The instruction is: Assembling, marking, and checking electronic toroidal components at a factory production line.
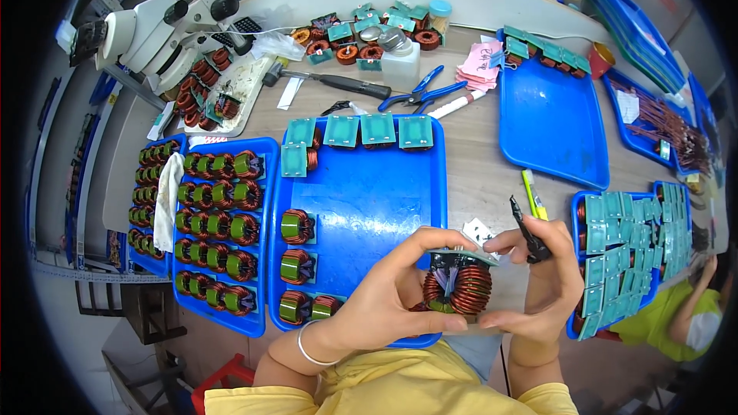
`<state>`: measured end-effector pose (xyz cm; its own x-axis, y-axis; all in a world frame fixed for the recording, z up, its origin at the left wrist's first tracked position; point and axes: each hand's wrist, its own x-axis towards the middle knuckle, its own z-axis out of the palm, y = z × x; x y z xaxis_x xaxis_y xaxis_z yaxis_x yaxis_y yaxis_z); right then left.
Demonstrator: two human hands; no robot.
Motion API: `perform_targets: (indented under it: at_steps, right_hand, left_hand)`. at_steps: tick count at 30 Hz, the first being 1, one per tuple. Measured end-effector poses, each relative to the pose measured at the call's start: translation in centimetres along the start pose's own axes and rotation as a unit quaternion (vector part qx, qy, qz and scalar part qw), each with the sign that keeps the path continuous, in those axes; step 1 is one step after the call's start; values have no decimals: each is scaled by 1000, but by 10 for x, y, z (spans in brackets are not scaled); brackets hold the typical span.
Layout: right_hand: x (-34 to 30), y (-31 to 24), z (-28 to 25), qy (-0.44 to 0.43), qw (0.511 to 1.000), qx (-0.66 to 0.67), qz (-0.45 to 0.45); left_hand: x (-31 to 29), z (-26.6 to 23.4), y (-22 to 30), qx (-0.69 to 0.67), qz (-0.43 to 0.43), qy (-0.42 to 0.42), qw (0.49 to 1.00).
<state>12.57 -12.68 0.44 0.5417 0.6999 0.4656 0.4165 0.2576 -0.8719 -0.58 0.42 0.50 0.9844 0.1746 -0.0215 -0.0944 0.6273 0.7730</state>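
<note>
Close in front of me, a toroidal coil of copper wire, with a green circuit board on its top side, is held up over the near right corner of a blue tray. My left hand grips it from the left, fingers at the board and thumb below. My right hand pinches a slim black pointed tool, its tip up; its kind is unclear. That hand's thumb reaches toward the coil's lower right side. Inside the tray, green boards line the far edge and more coils stand along the left.
Left is a blue tray of coils; right, a tray of boards. Beyond lie a hammer, blue-handled pliers, a yellow marker and another blue tray. A microscope stands far left. Another person's arm shows at right.
</note>
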Motion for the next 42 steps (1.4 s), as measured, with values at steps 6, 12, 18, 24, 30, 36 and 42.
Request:
perform_targets:
  at_steps: [6,12,18,24,30,36,42]
  right_hand:
    - [-2,-2,1,-6,998,-37,-43]
    - [-2,-1,1,-7,998,-37,-40]
    - [-3,0,-1,40,999,7,-18]
    - [-1,-1,-2,94,995,1,19]
    - [1,1,-4,79,996,-16,35]
    - [4,3,6,140,988,25,54]
    - [5,5,2,113,992,17,49]
  left_hand:
    - [2,-3,-5,137,77,30,987]
    - [1,-5,-3,270,50,51,960]
    - [2,-2,-8,148,58,41,986]
    - [2,2,-4,132,46,38,989]
    - [0,2,-3,149,76,33,985]
    - [-2,3,0,190,90,34,977]
    - [-4,0,1,229,111,5,967]
